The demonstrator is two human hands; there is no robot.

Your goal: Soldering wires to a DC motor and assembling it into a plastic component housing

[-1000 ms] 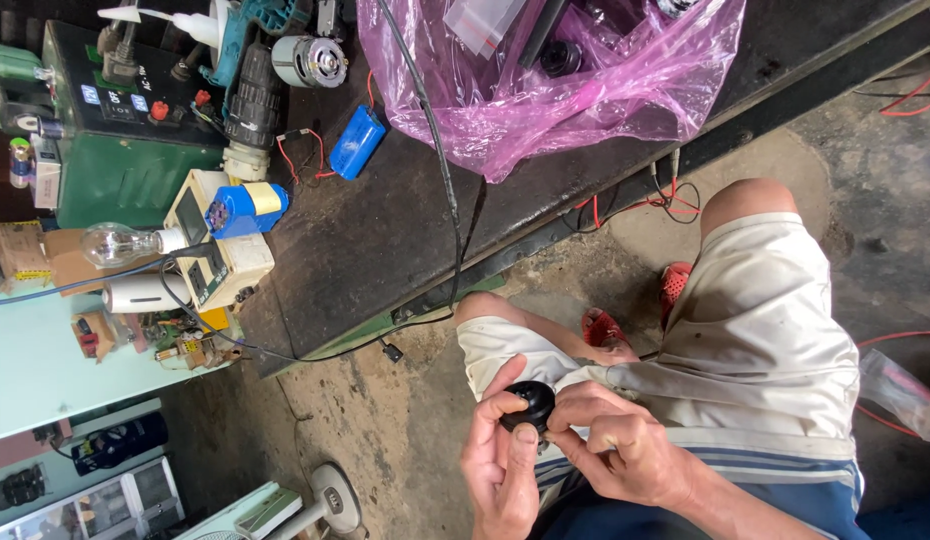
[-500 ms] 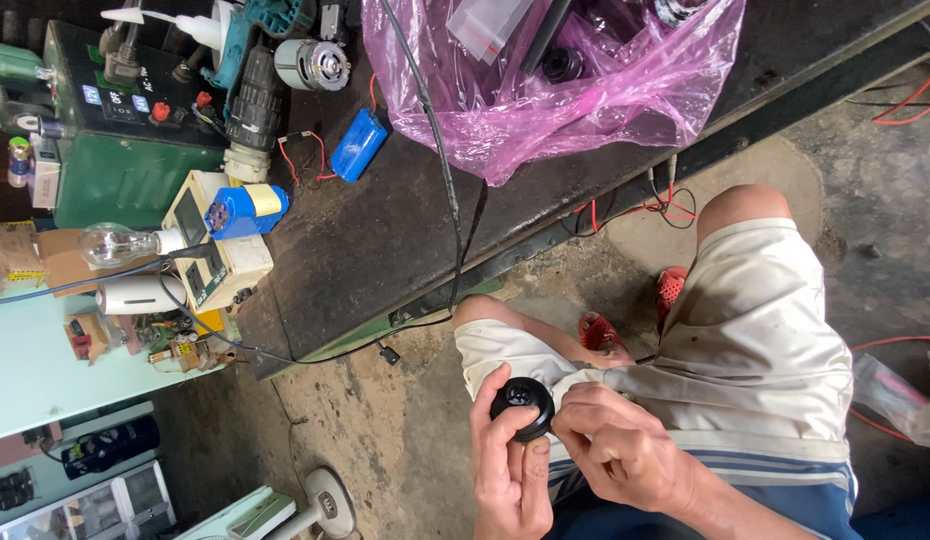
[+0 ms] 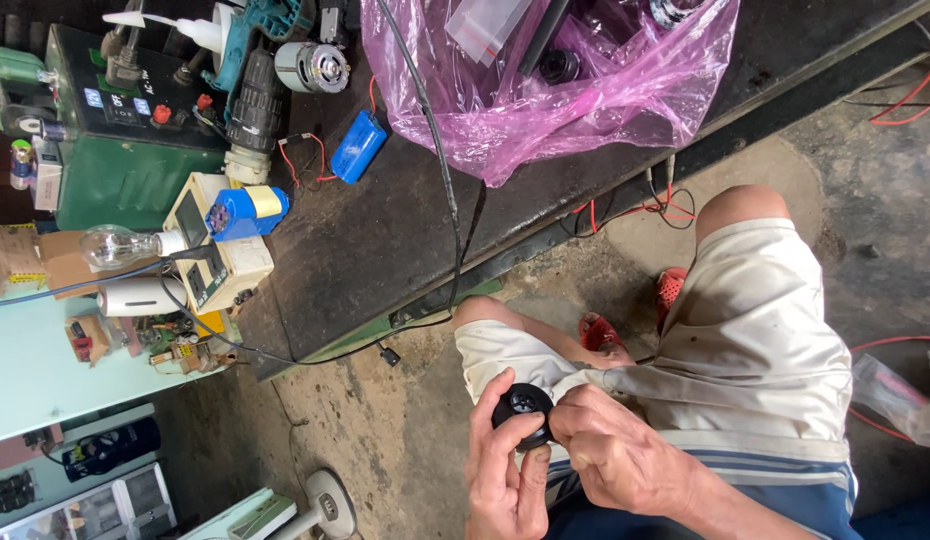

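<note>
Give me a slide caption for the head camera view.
Both hands, left and right, grip a small black round part over the lap.

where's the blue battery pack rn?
Head view, upper left: the blue battery pack lies on the dark workbench, between the pink plastic bag and the green box.

You get soft, even daylight here, bright enough to read detail everywhere. The pink plastic bag [image 3: 545, 90] shows small glints along its creases, and the pale shorts [image 3: 755, 340] run close to washed out. The dark bench [image 3: 385, 250] swallows light; shadows pool beneath its near edge. Focus is sharp throughout, without motion blur.
</note>
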